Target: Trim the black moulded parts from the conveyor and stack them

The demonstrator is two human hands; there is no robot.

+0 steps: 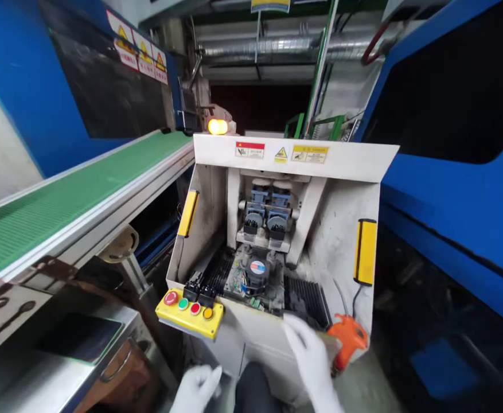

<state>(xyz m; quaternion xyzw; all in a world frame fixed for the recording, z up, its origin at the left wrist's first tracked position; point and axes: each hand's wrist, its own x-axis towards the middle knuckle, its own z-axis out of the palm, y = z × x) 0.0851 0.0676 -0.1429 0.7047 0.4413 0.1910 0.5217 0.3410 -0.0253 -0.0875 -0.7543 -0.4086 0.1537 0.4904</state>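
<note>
My left hand (198,387), in a white glove, is low in front of the machine, below the yellow button panel (190,312). Its fingers are loosely bent and apart, and I see nothing in them. My right hand (306,347), gloved in white too, reaches to the front edge of the white machine housing (255,327) with fingers stretched out and nothing held. Just right of that hand hangs an orange air blow gun (348,337). Inside the housing sits a fixture (257,272) with a round labelled top. Small black parts (199,289) lie behind the buttons.
A green conveyor belt (79,186) runs along the left. Yellow sensor bars (365,252) are mounted on both side walls of the housing. A metal cabinet (117,344) stands at lower left. Blue machines (461,189) flank both sides, and an orange lamp (217,127) glows behind.
</note>
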